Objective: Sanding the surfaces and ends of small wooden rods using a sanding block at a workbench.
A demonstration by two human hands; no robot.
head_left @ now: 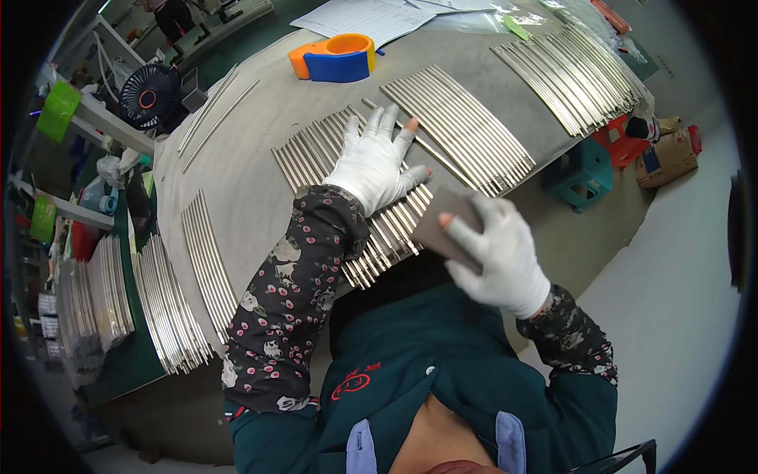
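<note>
Beside the gloved left hand (379, 162), tape dispenser (335, 58), more rod bundles (572, 75).

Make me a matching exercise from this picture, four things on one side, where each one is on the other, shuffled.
1. left hand
2. right hand
3. tape dispenser
4. small fan

a. grips a grey pad
b. on the shelf left of the table
c. flat on a row of metal rods
d. far side of the table, near papers

Pairs: 1-c, 2-a, 3-d, 4-b

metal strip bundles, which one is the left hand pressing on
The central bundle under the gloved left hand; the bundle to its right and the other bundles lie untouched.
</note>
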